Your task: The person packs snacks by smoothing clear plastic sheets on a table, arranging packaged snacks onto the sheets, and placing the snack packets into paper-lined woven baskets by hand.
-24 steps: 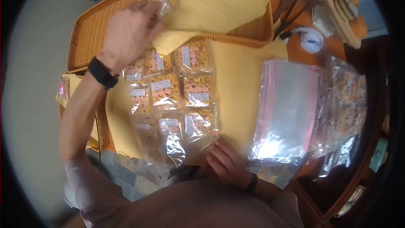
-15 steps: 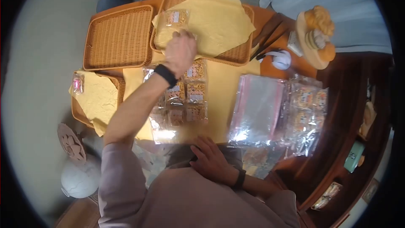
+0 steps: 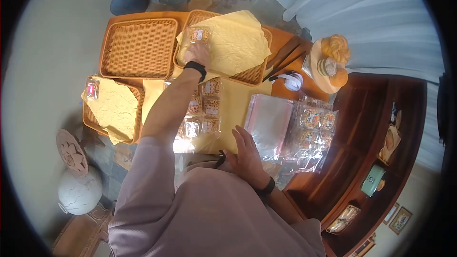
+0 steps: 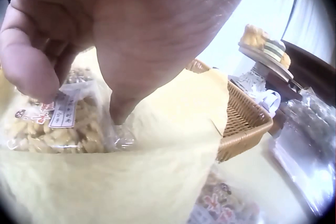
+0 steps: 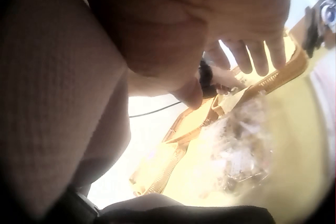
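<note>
In the head view, my left hand [image 3: 198, 54] reaches into the paper-lined wicker basket at the back. The left wrist view shows its curled fingers over a clear packet of crunchy snack pieces [image 4: 63, 124] with a white label, the thumb at the packet's plastic edge. Another snack packet [image 3: 197, 34] lies just beyond the hand on the yellow paper [image 3: 240, 40]. My right hand [image 3: 247, 156] is at the table's front edge, fingers extended and spread, holding nothing. Between the arms, several snack packets [image 3: 211, 107] lie in rows on yellow paper, partly hidden by the left forearm.
A bare wicker tray [image 3: 138, 50] stands at the back left, and a paper-lined basket [image 3: 114, 109] sits in front of it. To the right lie clear bags [image 3: 269, 121] and bagged snacks [image 3: 312, 135]. Tape [image 3: 293, 82] and a bread stand [image 3: 321, 83] are behind them.
My left hand shifted right across the basket, then moved closer to the packet lying there. My right hand lifted from near the rows, fingers now spread. The view has widened and tilted.
</note>
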The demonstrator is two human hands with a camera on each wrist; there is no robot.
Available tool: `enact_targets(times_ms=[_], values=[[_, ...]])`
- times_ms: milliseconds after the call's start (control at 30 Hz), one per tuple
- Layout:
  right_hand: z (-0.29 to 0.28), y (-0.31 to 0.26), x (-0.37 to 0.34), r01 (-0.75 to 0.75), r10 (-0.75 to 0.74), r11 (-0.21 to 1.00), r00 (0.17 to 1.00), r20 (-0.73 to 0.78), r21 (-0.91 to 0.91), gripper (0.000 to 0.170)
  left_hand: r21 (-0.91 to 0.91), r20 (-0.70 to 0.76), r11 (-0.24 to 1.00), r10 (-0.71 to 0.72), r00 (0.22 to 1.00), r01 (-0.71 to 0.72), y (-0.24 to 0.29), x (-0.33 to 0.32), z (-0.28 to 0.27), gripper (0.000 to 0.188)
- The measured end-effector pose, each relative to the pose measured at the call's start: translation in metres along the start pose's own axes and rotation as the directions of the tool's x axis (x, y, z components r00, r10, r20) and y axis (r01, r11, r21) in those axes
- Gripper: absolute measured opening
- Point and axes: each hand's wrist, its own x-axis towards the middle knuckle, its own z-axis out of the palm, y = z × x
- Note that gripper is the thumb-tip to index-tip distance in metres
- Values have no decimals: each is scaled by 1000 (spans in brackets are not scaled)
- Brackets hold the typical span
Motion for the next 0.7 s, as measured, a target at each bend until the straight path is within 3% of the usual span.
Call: enact_targets(times_ms=[100, 167, 233, 267, 333, 367, 433, 467, 600, 667, 700], values=[[-5, 10, -6, -82, 81, 996, 996, 25, 37, 61, -127, 74, 991, -24, 997, 33, -18, 3, -37, 35], [-3, 18, -11, -158, 155, 987, 987, 51, 43, 58, -145, 20, 985, 97, 995, -93, -25, 3, -62, 31], [-2, 24, -12, -194, 191, 981, 978, 90, 31, 58, -46, -155, 976, 205, 966, -214, -38, 30, -48, 40], [-1, 26, -12, -217, 215, 976, 970, 114, 13, 58, -52, -136, 976, 204, 969, -212, -40, 35, -51, 40], [0, 29, -10, -246, 245, 969, 955, 170, -12, 58, -84, -57, 915, 392, 918, -395, -45, 47, -54, 64], [0, 31, -9, -261, 263, 965, 942, 210, -39, 58, -93, -46, 913, 394, 918, -396, -46, 53, -45, 64], [-2, 32, -5, -261, 264, 964, 939, 220, -43, 59, -32, 55, 904, 428, 902, -427, -45, 55, -36, 82], [-2, 32, -5, -252, 255, 967, 940, 226, -45, 59, -35, 172, 904, 425, 889, -425, -45, 55, -40, 90], [1, 36, -8, -239, 239, 971, 947, 214, -26, 59, -1, 201, 904, 419, 885, -428, -53, 45, -32, 90], [1, 37, -8, -187, 189, 982, 950, 250, -32, 57, -51, 34, 881, 473, 881, -471, -58, 30, -30, 81], [4, 42, -6, -176, 176, 984, 952, 251, -23, 57, -39, 34, 885, 466, 884, -464, -63, 26, -32, 81]])
